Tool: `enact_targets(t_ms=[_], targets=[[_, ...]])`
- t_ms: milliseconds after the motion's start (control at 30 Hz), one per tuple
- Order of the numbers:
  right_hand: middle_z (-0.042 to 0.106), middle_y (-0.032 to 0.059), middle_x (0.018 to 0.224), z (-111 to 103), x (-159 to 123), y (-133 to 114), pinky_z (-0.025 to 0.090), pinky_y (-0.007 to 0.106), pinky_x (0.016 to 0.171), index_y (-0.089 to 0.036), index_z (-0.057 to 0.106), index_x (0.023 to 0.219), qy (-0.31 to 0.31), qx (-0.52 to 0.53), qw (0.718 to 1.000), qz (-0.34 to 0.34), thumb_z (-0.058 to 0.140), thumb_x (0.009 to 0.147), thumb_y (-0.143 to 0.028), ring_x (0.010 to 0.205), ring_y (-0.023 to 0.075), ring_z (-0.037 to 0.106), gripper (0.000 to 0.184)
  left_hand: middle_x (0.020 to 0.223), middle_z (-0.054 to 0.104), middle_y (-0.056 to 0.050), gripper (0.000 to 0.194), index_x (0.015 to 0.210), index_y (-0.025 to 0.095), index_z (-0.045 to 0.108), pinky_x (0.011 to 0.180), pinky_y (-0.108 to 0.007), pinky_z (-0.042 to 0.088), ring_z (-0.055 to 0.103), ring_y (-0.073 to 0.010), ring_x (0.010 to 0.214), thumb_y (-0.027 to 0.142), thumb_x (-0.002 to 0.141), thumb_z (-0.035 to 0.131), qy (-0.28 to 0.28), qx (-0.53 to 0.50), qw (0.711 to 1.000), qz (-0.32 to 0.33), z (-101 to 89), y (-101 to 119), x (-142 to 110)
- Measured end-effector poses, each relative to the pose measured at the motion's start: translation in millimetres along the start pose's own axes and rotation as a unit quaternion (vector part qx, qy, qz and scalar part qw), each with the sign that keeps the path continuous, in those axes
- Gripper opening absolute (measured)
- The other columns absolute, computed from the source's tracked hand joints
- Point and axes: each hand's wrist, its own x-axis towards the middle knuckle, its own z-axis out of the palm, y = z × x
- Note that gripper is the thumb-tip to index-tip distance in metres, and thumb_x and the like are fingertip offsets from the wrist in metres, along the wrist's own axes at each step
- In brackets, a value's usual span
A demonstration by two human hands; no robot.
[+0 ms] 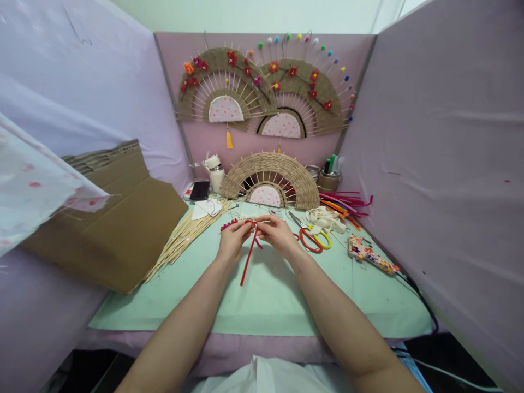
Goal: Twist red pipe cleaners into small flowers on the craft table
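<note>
Between my two hands is a red pipe cleaner (248, 259), its long straight end hanging down toward the table's front. My left hand (236, 239) pinches it near the top, fingers closed. On the other side my right hand (276, 233) also has its fingertips closed on it; the upper part is bent, and its exact shape is partly hidden by the fingers. A magenta fuzzy piece (228, 224) lies just beyond my left hand. Orange-handled scissors (311, 240) and yellow-handled scissors (325, 239) rest to the right of my right hand.
A twine-wrapped fan (268, 164) stands at the back. Thin sticks (184, 234) and cardboard (123, 229) lie left. On the right are a patterned glue gun (368, 255) with a cord, and colored pipe cleaners (347, 202). A bottle (215, 174) and phone (200, 191) sit at the back left.
</note>
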Motion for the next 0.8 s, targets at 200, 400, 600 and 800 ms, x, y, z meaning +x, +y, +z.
enact_targets(t_ms=[200, 400, 600, 800], targets=[[0.067, 0.0019, 0.081, 1.1, -1.7, 0.4, 0.049, 0.026, 0.071, -0.019, 0.068, 0.085, -0.064, -0.057, 0.995, -0.052, 0.068, 0.065, -0.029, 0.071, 0.0108, 0.060, 0.022, 0.077, 0.069, -0.008, 0.025, 0.076, 0.012, 0.069, 0.071, -0.025, 0.048, 0.063, -0.0136, 0.071, 0.027, 0.057, 0.077, -0.019, -0.039, 0.999, -0.026, -1.3, 3.1, -0.5], [0.064, 0.0039, 0.082, 0.2, -0.7, 3.3, 0.046, 0.029, 0.076, -0.019, 0.067, 0.080, 0.006, -0.295, 0.921, -0.254, 0.058, 0.076, -0.023, 0.077, 0.0147, 0.058, 0.010, 0.068, 0.066, -0.004, 0.020, 0.073, 0.013, 0.067, 0.057, -0.018, 0.045, 0.060, -0.0089, 0.062, 0.024, 0.059, 0.076, -0.011, -0.054, 0.996, -0.063, -1.9, 3.3, 1.6], [0.060, 0.0056, 0.085, 0.4, -4.0, -1.2, 0.045, 0.028, 0.072, -0.020, 0.065, 0.082, 0.012, -0.359, 0.875, -0.325, 0.054, 0.082, -0.023, 0.081, 0.0162, 0.056, 0.011, 0.064, 0.066, -0.003, 0.013, 0.070, 0.013, 0.066, 0.057, -0.017, 0.046, 0.060, -0.0078, 0.058, 0.019, 0.061, 0.074, -0.018, -0.092, 0.992, -0.082, -1.1, 1.6, 3.6], [0.058, 0.0057, 0.087, 0.4, -4.0, 0.1, 0.044, 0.030, 0.075, -0.020, 0.063, 0.082, 0.011, -0.386, 0.860, -0.333, 0.052, 0.084, -0.026, 0.083, 0.0171, 0.054, 0.013, 0.071, 0.069, -0.003, 0.014, 0.074, 0.015, 0.066, 0.066, -0.021, 0.049, 0.064, -0.0107, 0.066, 0.018, 0.061, 0.073, -0.019, -0.101, 0.993, -0.065, -0.8, 1.4, 1.8]])
